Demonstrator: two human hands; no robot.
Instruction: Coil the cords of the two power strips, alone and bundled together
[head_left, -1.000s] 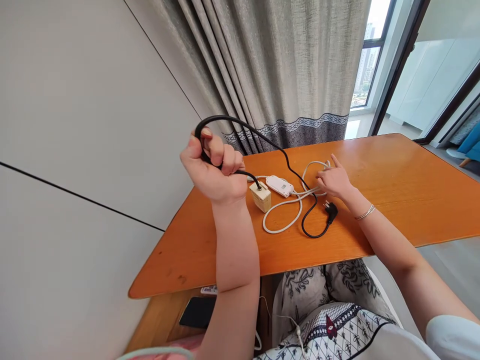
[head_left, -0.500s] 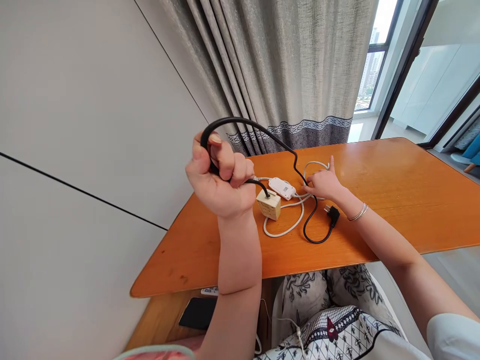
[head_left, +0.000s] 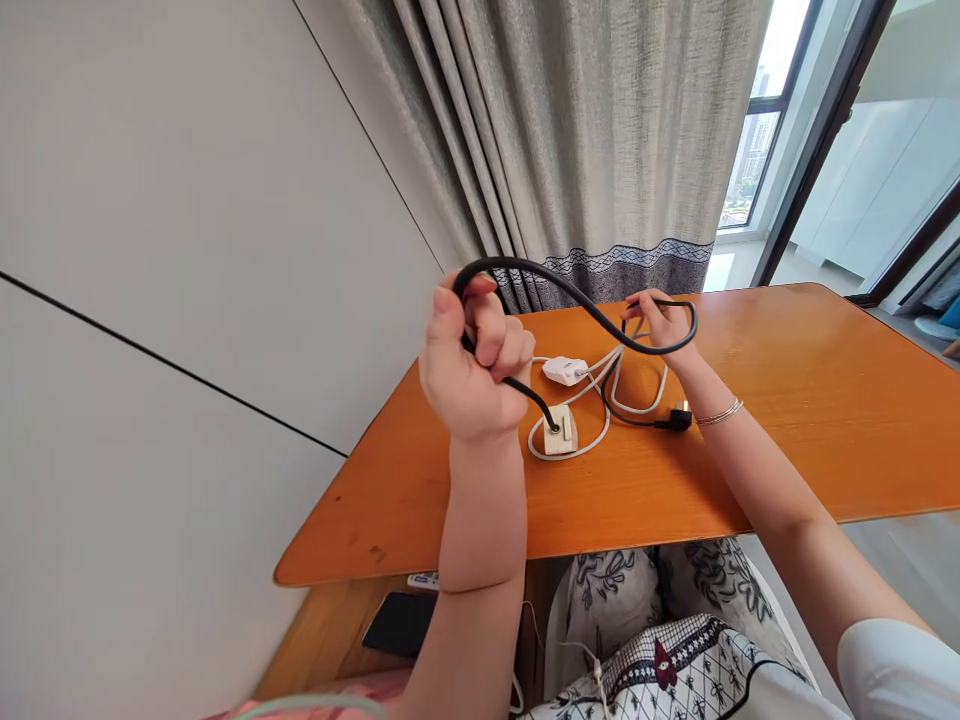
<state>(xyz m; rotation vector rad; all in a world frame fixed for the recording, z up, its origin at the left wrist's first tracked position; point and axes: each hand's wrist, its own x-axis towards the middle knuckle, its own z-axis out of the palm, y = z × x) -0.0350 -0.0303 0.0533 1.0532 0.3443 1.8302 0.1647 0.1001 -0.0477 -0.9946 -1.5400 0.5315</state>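
Raised above the table, my left hand (head_left: 480,360) is closed round a black cable (head_left: 559,280). One end of that cable runs down into a cream socket block (head_left: 560,430), which is below and to the right of the hand. My right hand (head_left: 664,322) pinches the same cable further along, and a loop of it hangs over the palm. A black plug (head_left: 677,417) lies on the table just below the right hand. Between the hands are a white adapter (head_left: 565,371) and tangled white cables (head_left: 637,410).
The orange wooden table (head_left: 817,400) meets a pale wall on the left. A grey curtain (head_left: 600,130) hangs behind it. On a lower wooden surface at bottom left lies a dark phone-like object (head_left: 399,624). My patterned clothing shows at the near edge.
My right hand has lifted off the tangle with the black cable in its fingers. The socket block has turned and shifted nearer. The black plug now points differently, and the left hand still grips the cable.
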